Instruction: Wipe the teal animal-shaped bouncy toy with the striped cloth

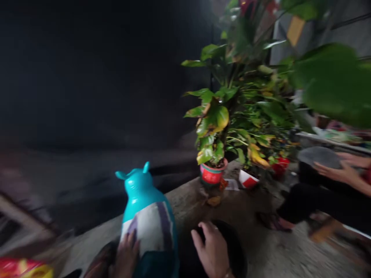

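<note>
A teal plastic bottle (149, 216) with a white and purple label stands upright at the bottom centre of the head view. My left hand (126, 253) is pressed against its left side, fingers wrapped on the label. My right hand (213, 251) rests, fingers spread, on a dark round object (232, 239) just right of the bottle; what that object is stays unclear. The picture is blurred by motion.
Leafy potted plants stand ahead on a concrete ledge (188, 200), one in a red pot (212, 173), one in a white and red pot (248, 178). Another person sits at right, hands (336, 170) on a grey bowl (319, 156). A red and yellow packet (23, 268) lies bottom left.
</note>
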{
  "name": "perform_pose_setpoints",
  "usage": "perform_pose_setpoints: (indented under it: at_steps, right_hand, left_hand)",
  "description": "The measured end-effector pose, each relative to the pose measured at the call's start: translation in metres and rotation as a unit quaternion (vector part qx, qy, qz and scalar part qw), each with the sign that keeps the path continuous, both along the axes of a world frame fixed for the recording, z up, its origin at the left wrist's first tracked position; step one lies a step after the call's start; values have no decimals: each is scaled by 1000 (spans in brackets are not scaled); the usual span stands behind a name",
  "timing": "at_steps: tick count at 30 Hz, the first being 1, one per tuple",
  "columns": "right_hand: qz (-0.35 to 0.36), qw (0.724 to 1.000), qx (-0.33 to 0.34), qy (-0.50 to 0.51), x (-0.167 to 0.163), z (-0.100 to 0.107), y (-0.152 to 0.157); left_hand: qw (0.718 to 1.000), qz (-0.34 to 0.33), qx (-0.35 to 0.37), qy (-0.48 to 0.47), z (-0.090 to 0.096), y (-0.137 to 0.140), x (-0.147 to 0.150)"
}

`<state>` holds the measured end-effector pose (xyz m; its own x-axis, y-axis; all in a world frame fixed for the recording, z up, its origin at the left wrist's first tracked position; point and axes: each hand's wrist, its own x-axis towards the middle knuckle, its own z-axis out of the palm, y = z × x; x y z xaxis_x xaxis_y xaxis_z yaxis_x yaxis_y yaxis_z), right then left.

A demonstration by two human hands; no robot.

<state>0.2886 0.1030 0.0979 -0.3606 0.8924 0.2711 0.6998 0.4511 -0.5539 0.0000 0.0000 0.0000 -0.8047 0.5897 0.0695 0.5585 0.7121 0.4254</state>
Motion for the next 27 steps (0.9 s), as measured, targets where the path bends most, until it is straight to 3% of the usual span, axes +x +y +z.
perform_pose_setpoints:
  at_steps: [3,6,11,14,17,20,23,27]
  right_hand:
    - [17,996,41,-74,3,-3,3]
    - [39,982,69,-171,-11,7,-1]
    - [162,973,103,-128,-93,22,-21]
    - [220,971,35,-83,-150,-4,-25]
    - [291,951,-54,-86,-188,-52,-24]
    - [348,926,-75,-130,-210,-91,-19]
    - [371,914,-37,-163,-229,-102,-11]
    - [415,889,-32,-191,-247,-93,0]
  left_hand:
    - [999,8,-6,-44,-8,-5,2]
    - [996,34,0,-78,-14,-5,12]
    - [992,50,21,-113,-23,-8,15]
    - [990,47,46,-121,-42,-11,11]
    - [981,68,147,-109,-79,-18,7]
    - [961,103,243,-85,-115,-22,5]
    - [943,157,279,-88,-133,-20,7]
    - [924,213,307,-78,-137,-13,13]
